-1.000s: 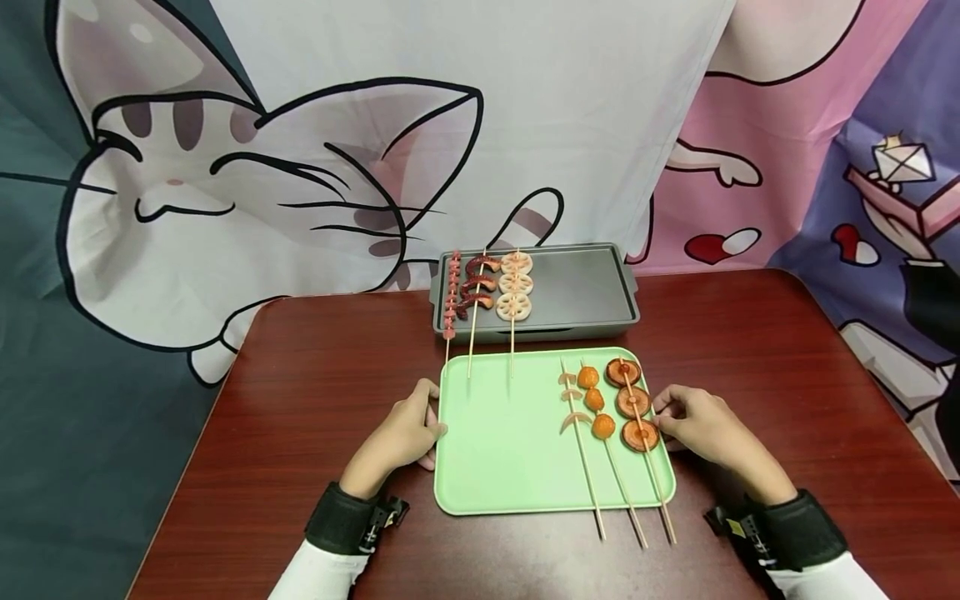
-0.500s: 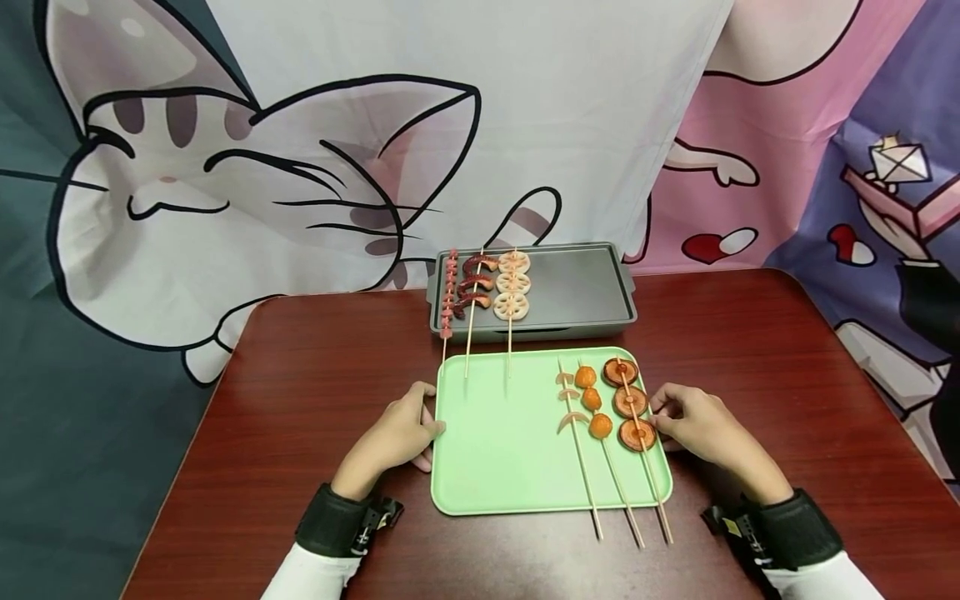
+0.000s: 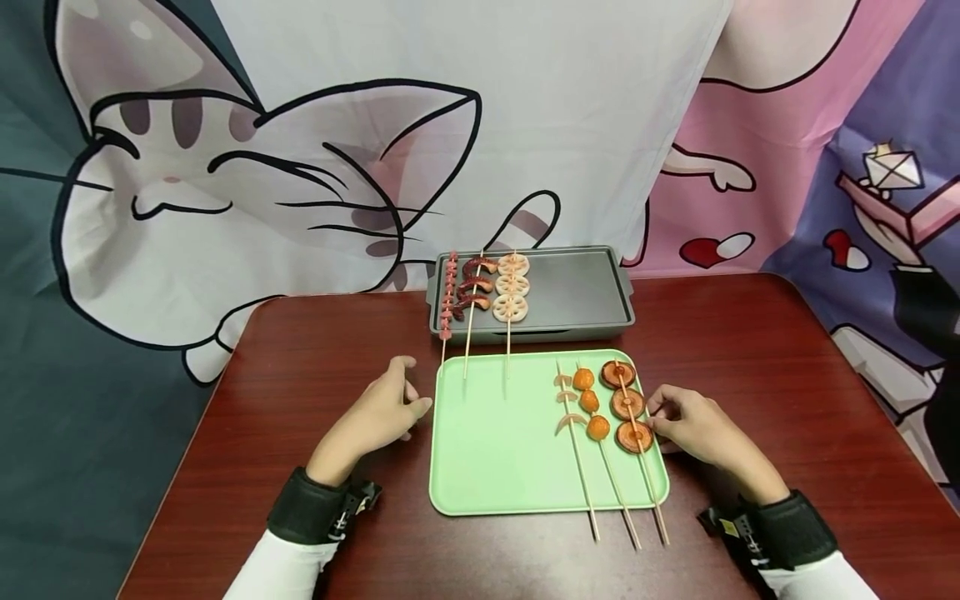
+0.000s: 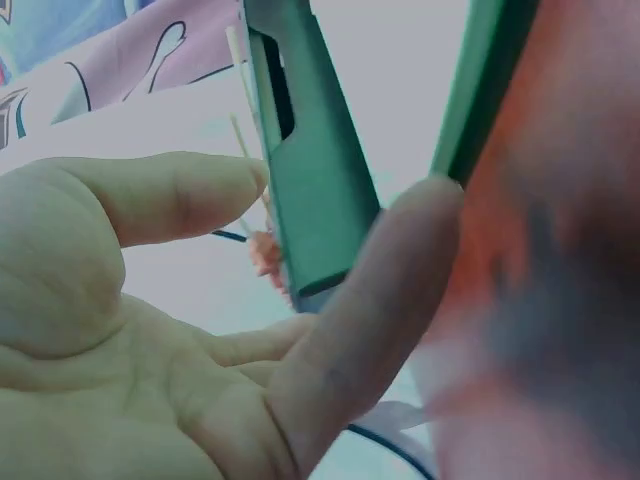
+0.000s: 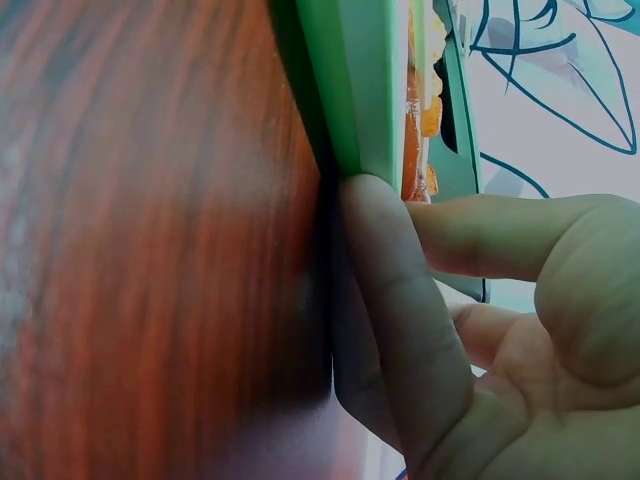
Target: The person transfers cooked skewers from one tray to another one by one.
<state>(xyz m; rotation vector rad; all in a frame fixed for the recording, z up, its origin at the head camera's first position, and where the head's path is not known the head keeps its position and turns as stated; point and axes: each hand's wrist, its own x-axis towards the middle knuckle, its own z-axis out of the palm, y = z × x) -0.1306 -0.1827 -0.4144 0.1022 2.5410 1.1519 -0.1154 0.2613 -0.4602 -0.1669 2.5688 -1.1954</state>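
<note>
A light green tray [image 3: 487,467] lies on the table. Its right edge is pinched by my right hand [image 3: 693,425], thumb above and fingers below, as the right wrist view shows. Along that side lie three skewers: one of brown mushroom slices [image 3: 628,404], one of orange balls [image 3: 588,402] and one of pale curved pieces [image 3: 567,420]. My left hand [image 3: 375,408] is off the tray's left edge, thumb and forefinger spread apart with nothing between them. In the left wrist view, the green tray edge [image 4: 485,90] appears beyond the left fingers.
Behind the tray stands a grey rectangular pan [image 3: 577,292]. On its left part lie skewers of lotus root slices [image 3: 511,308], dark red curled pieces [image 3: 474,284] and small pink pieces [image 3: 447,304], with sticks reaching over the tray. A printed cloth [image 3: 585,108] hangs behind the table.
My left hand has let go of the tray's left edge and moved away to the left and slightly up. My right hand keeps its pinch on the tray.
</note>
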